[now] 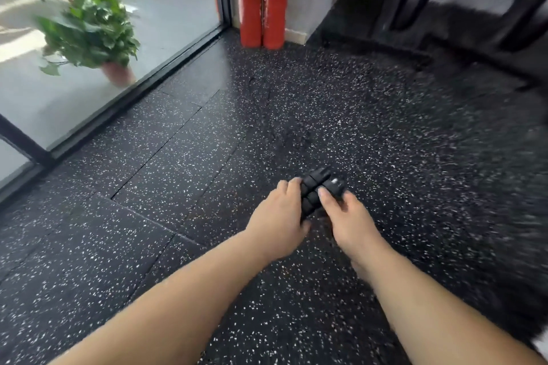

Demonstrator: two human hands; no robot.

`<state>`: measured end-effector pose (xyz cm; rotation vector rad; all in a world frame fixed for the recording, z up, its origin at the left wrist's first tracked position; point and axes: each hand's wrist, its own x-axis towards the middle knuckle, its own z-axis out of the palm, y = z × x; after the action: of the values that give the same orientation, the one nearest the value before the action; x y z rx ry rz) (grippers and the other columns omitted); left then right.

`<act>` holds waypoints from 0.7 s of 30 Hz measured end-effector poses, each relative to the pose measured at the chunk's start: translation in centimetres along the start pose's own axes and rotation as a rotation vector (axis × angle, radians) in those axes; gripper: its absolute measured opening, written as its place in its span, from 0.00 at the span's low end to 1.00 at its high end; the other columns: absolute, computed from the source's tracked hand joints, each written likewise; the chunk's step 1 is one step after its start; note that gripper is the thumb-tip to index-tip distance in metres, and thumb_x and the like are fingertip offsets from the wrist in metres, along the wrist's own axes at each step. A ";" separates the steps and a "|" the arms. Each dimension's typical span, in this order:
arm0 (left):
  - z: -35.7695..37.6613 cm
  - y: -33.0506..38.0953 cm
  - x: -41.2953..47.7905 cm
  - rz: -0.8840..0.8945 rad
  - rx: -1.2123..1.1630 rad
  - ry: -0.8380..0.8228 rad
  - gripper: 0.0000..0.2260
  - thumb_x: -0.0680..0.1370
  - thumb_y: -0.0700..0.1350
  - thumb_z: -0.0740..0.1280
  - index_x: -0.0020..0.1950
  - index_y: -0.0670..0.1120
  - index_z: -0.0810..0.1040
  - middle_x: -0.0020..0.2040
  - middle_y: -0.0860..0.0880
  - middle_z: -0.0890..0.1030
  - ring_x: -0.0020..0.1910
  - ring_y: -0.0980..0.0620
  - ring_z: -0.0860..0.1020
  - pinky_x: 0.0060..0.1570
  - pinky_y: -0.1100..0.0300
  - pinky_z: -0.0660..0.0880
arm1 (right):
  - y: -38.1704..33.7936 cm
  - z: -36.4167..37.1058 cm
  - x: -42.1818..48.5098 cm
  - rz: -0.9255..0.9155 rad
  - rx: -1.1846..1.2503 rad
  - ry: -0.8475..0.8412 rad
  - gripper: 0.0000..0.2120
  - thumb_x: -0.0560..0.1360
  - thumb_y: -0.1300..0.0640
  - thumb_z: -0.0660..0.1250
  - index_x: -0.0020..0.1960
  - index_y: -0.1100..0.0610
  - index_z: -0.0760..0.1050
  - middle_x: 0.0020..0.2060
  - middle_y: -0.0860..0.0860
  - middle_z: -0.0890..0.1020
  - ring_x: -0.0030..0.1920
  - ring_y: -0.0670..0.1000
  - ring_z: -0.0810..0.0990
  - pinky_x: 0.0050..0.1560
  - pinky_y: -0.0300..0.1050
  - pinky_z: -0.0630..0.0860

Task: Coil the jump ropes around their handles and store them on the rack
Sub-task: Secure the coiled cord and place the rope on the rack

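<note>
The black handles [318, 190] sit between both hands. The left hand [277, 224] and right hand [350, 221] curl around them.

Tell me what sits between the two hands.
In the head view, the black jump rope handles sit between the left hand and right hand, both gripping them.

Two extinguishers [262, 0] stand ahead, plant [89, 29] at left behind glass [166, 24], rack [462, 3] at right.
</note>
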<state>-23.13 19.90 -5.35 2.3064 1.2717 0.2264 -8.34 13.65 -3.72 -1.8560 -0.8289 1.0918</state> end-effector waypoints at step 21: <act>-11.2 40.4 -24.0 0.464 -0.362 0.185 0.32 0.78 0.53 0.73 0.76 0.52 0.60 0.69 0.53 0.73 0.62 0.47 0.79 0.57 0.47 0.78 | -10.7 -27.6 -38.5 -0.541 0.249 0.492 0.08 0.86 0.52 0.65 0.63 0.48 0.80 0.56 0.45 0.87 0.60 0.44 0.84 0.61 0.43 0.78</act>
<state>-10.28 -14.11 26.40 2.2570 0.6789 0.7746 -0.61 -22.13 28.18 -1.4703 -0.7890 0.3566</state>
